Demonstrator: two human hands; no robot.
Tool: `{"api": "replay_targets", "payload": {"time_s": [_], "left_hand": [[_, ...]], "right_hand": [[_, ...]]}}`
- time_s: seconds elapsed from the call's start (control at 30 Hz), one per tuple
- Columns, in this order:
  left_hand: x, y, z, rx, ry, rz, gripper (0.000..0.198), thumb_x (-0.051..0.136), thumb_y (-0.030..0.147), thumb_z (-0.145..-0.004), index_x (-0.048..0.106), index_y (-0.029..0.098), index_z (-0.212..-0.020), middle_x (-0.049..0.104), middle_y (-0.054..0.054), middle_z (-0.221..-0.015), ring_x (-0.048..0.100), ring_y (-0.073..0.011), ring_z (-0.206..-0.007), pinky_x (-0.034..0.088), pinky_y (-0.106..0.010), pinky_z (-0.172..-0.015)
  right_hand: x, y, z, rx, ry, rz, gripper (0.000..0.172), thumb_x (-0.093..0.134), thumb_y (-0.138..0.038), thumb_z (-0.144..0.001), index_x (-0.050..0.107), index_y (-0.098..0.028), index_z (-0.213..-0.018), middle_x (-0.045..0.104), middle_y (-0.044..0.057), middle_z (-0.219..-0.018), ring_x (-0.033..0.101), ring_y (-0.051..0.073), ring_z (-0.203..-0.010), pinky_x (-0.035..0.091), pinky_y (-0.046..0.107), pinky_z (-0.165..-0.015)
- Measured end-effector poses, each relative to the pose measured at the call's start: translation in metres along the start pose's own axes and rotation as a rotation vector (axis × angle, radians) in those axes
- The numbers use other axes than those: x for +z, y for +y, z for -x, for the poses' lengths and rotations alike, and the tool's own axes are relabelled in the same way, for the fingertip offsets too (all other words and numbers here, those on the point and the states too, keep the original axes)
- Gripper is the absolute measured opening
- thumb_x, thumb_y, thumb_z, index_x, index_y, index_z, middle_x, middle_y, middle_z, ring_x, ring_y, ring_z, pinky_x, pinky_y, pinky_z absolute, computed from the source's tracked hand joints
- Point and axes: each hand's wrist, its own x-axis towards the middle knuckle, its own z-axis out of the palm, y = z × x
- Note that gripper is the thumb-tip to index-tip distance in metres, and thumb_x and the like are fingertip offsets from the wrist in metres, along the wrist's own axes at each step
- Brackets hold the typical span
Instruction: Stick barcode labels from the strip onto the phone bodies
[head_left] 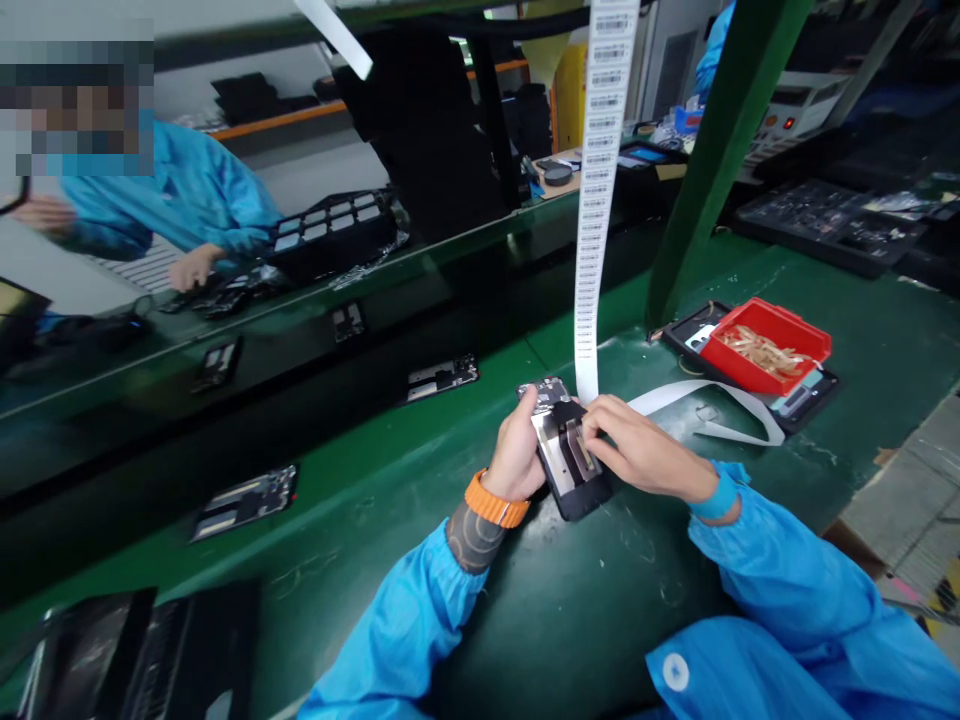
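Note:
My left hand is closed around the left side of an opened phone, its thumb near the top edge. The phone has no back cover, so metal plates and dark strips show inside, and it is tilted above the green bench. At the phone's right side my right hand has its fingers pinched together against the inner parts. What lies between those fingertips is too small to make out. A long strip of barcode labels hangs down just behind the phone.
A red bin of pale strips sits on a dark tray to the right. Several opened phones lie along the dark conveyor belt. Black trays stand at lower left. A green post rises at right; a co-worker sits across.

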Motion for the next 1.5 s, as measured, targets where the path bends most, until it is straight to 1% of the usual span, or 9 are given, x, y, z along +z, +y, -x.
{"api": "replay_targets", "payload": {"time_s": [0.13,0.27,0.47,0.67,0.93,1.07,1.23,1.37,1.5], "left_hand": [[-0.002,0.005,-0.004,0.009,0.027,0.029,0.061,0.037,0.061,-0.098,0.068,0.01,-0.085,0.07,-0.013,-0.08,0.07,-0.0221,-0.074,0.057,-0.035,-0.077],[0.001,-0.013,-0.005,-0.016,-0.036,-0.001,0.063,0.037,0.065,-0.096,0.066,0.012,-0.078,0.067,-0.009,-0.072,0.069,-0.0211,-0.078,0.056,-0.032,-0.079],[0.0,-0.027,-0.004,0.028,-0.018,-0.008,0.059,0.046,0.067,-0.093,0.069,0.013,-0.086,0.069,-0.008,-0.078,0.069,-0.0195,-0.08,0.054,-0.03,-0.082],[0.001,-0.022,0.003,0.038,-0.07,-0.061,0.055,0.056,0.067,-0.087,0.064,0.015,-0.075,0.061,-0.002,-0.063,0.061,-0.014,-0.06,0.052,-0.026,-0.066],[0.009,-0.028,0.006,0.116,-0.04,-0.281,0.059,0.062,0.071,-0.08,0.069,0.012,-0.081,0.071,-0.007,-0.079,0.069,-0.0206,-0.079,0.053,-0.029,-0.076],[0.015,-0.003,-0.004,0.128,0.016,-0.176,0.065,0.046,0.072,-0.089,0.069,0.012,-0.09,0.071,-0.01,-0.079,0.069,-0.0206,-0.072,0.055,-0.03,-0.068],[0.022,0.031,-0.008,0.131,-0.095,-0.082,0.077,0.025,0.073,-0.095,0.069,0.011,-0.108,0.073,-0.014,-0.089,0.071,-0.0234,-0.073,0.058,-0.036,-0.066],[0.027,0.011,-0.008,-0.037,-0.239,-0.061,0.09,0.013,0.074,-0.095,0.069,0.007,-0.114,0.074,-0.017,-0.093,0.072,-0.028,-0.085,0.058,-0.04,-0.078],[0.026,-0.014,-0.011,-0.025,-0.253,-0.034,0.087,0.021,0.076,-0.094,0.071,0.008,-0.112,0.074,-0.016,-0.093,0.072,-0.0278,-0.09,0.056,-0.038,-0.085]], "right_hand": [[0.007,-0.013,0.003,-0.011,0.149,-0.146,0.012,0.051,-0.013,-0.093,0.049,-0.023,-0.087,0.062,0.003,-0.088,0.061,0.016,-0.079,0.05,0.029,-0.072],[0.036,-0.011,-0.001,-0.022,0.297,0.037,0.013,0.051,-0.009,-0.089,0.053,-0.022,-0.088,0.061,0.002,-0.078,0.059,0.017,-0.07,0.048,0.03,-0.066],[0.051,-0.008,-0.004,-0.081,0.284,0.094,0.019,0.049,-0.01,-0.093,0.062,-0.019,-0.103,0.067,0.008,-0.091,0.064,0.021,-0.086,0.052,0.034,-0.079],[0.039,-0.01,-0.003,0.065,0.213,-0.096,0.014,0.056,-0.009,-0.087,0.062,-0.021,-0.09,0.062,0.001,-0.08,0.059,0.015,-0.068,0.048,0.027,-0.065],[0.035,-0.011,-0.006,0.084,0.126,-0.056,0.013,0.051,-0.011,-0.089,0.053,-0.021,-0.082,0.059,0.001,-0.079,0.055,0.016,-0.069,0.044,0.028,-0.064],[0.007,-0.006,0.001,0.026,0.162,-0.024,0.015,0.046,-0.016,-0.095,0.051,-0.022,-0.082,0.06,0.002,-0.081,0.057,0.017,-0.073,0.046,0.029,-0.07],[-0.047,0.005,0.005,0.212,0.495,0.004,0.012,0.052,-0.022,-0.095,0.055,-0.022,-0.083,0.06,0.0,-0.072,0.057,0.016,-0.066,0.043,0.027,-0.061],[-0.02,-0.003,-0.008,0.053,0.304,0.038,0.008,0.054,-0.017,-0.092,0.059,-0.022,-0.087,0.065,0.001,-0.077,0.06,0.017,-0.071,0.044,0.03,-0.068],[0.018,-0.009,-0.016,0.003,0.279,0.076,0.012,0.055,-0.011,-0.091,0.06,-0.021,-0.095,0.067,0.002,-0.08,0.061,0.019,-0.076,0.043,0.032,-0.075]]}}
